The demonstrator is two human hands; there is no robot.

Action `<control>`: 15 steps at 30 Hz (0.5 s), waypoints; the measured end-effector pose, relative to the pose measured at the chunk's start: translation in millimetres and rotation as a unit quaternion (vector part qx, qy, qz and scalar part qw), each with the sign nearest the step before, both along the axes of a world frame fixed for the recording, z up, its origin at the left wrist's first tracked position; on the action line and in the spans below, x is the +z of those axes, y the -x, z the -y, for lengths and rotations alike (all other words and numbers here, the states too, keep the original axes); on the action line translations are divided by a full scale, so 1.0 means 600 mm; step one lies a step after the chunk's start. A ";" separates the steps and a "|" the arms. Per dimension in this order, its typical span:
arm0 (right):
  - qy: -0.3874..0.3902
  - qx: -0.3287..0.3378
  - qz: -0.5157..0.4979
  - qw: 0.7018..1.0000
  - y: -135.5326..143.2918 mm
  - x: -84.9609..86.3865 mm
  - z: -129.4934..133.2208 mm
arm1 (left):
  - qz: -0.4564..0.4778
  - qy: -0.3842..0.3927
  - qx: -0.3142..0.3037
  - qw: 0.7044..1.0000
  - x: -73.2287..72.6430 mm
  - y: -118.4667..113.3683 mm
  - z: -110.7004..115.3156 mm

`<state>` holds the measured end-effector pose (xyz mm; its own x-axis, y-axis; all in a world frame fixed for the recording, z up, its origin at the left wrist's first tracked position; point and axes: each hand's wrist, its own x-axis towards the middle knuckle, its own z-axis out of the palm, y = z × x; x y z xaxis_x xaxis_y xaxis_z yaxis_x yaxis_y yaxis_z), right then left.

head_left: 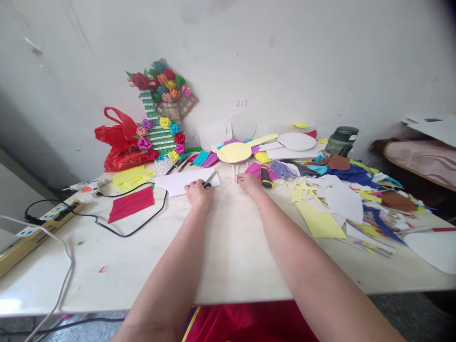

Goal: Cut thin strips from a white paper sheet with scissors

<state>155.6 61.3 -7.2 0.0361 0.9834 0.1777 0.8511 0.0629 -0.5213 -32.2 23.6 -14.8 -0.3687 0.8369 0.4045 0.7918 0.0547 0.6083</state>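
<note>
My left hand (198,193) rests on the edge of a white sheet (174,181), its fingers closed round the dark handles of a pair of scissors (211,177). The scissor blades point away and to the right, over the sheet. To the right, my right hand (249,183) pinches at a thin white strip (234,174) standing out from the table. The exact grip of its fingertips is small in view. Just beside that hand lies a black and yellow utility knife (266,177), on pink paper (253,169).
A yellow paddle-shaped cutout (234,152) lies behind my hands. Paper scraps (338,194) pile up on the right, near a dark green bottle (342,141). Red crepe paper (131,204), a black cable (124,235) and a power strip (39,232) are left. Paper-flower crafts (160,114) lean on the wall.
</note>
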 end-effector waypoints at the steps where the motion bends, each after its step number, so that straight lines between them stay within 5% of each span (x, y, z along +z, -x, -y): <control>1: 0.002 -0.005 0.011 1.000 0.002 0.001 0.002 | 0.015 -0.005 0.001 1.000 0.001 0.000 0.000; 9: -0.091 0.006 0.020 0.996 0.037 0.012 0.024 | 0.234 -0.035 -0.006 0.971 0.008 -0.003 -0.004; 12: -0.035 0.058 -0.112 0.991 0.063 0.013 0.030 | 0.359 -0.078 -0.047 0.929 0.001 -0.006 -0.013; 15: 0.071 0.102 -0.319 0.940 0.086 0.013 0.033 | 0.433 -0.113 -0.120 0.886 -0.005 -0.017 -0.017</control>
<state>104.1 41.7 0.7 -0.1023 0.9935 0.0500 0.3406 0.0822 -0.9366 -22.3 33.5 -17.9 -0.4442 0.8676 0.2236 -0.0058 -0.2524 0.9676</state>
